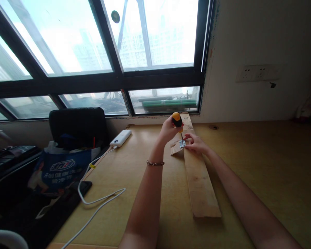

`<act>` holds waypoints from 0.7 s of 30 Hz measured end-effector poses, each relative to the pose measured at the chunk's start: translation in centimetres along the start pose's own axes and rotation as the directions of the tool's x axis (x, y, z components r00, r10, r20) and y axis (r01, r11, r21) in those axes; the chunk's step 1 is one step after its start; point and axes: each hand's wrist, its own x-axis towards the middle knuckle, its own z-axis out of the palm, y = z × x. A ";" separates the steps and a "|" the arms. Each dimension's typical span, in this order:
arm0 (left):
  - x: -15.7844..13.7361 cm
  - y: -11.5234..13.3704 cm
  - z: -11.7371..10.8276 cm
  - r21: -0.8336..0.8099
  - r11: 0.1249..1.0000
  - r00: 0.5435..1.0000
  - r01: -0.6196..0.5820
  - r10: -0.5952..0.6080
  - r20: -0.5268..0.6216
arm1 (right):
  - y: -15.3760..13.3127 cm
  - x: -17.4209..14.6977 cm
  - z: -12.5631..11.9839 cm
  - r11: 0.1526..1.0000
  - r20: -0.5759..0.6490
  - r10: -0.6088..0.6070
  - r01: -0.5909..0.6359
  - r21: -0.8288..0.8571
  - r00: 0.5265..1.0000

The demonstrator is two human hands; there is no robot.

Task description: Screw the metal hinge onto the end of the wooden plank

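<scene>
My left hand (pixel 169 128) is wrapped round the yellow and black handle of a screwdriver (pixel 176 119), held upright. Its shaft points down at a silver metal hinge (pixel 182 143). The hinge spans a long wooden board (pixel 200 183) and a small wood piece (pixel 175 148) at the board's left side. Beside the hinge, my right hand (pixel 196 143) rests on the board, with its fingertips at the hinge's right edge. Whether those fingers pinch a screw or anything else is too small to tell.
A white power bank (pixel 121 138) with a white cable (pixel 103 199) lies on the wooden table (pixel 140 186). At the left stand a black chair (pixel 77 124) and a blue bag (pixel 62 169). Behind the table are a window and a wall with sockets (pixel 254 73).
</scene>
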 end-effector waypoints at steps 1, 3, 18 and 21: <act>0.0 0.0 0.0 -0.002 1.000 1.000 0.001 -0.001 0.002 | 0.0 0.0 0.0 1.000 -0.002 -0.002 0.002 0.000 1.000; -0.1 0.2 0.0 -0.006 1.000 1.000 0.002 -0.002 0.003 | 0.0 0.0 0.0 1.000 -0.006 -0.002 0.002 -0.001 1.000; -0.1 0.6 0.0 -0.045 0.998 0.999 0.049 -0.049 0.018 | -0.3 -0.1 0.0 1.000 -0.009 0.016 -0.015 0.024 1.000; -0.2 0.6 -0.1 -0.039 0.998 0.999 0.047 -0.046 0.028 | -0.2 0.0 0.0 1.000 -0.009 0.012 -0.012 0.017 1.000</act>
